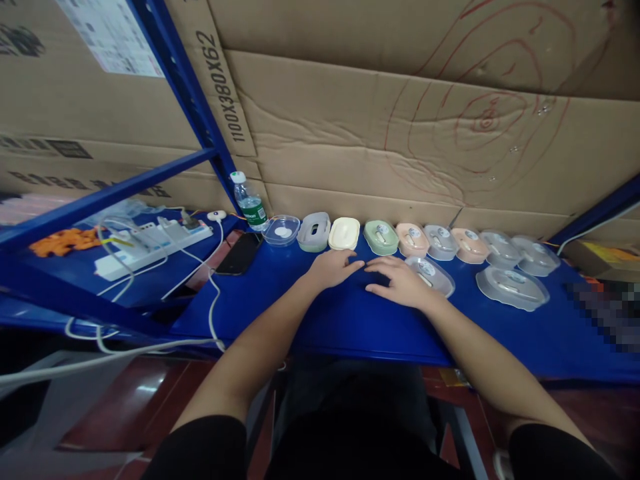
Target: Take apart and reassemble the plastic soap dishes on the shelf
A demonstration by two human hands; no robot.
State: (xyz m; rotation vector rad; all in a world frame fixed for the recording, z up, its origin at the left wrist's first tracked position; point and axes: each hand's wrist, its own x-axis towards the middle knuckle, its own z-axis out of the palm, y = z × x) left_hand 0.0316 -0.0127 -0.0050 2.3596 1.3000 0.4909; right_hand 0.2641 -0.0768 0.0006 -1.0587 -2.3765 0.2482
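Observation:
My left hand [333, 269] is near the table top just in front of a cream plastic box [345, 233], its thumb apart from the fingers and nothing held. Facing it, my right hand [397, 279] has its fingers spread and is empty too. It partly covers a clear greyish lidded box [436, 272]. Behind the hands runs a row of small boxes: a clear shallow one [278, 231], a grey one [314, 241], a green one [381, 239], a pink one [413, 241], a grey lidded one [441, 243] and a peach one [470, 247].
More clear boxes [536, 256] end the row, with another clear box [513, 289] in front. Left are a water bottle [251, 208], a black phone [241, 253], a power strip [150, 252] with loose cables and a blue rack post [193, 87]. Cardboard [320, 133] stands behind the blue table [350, 327].

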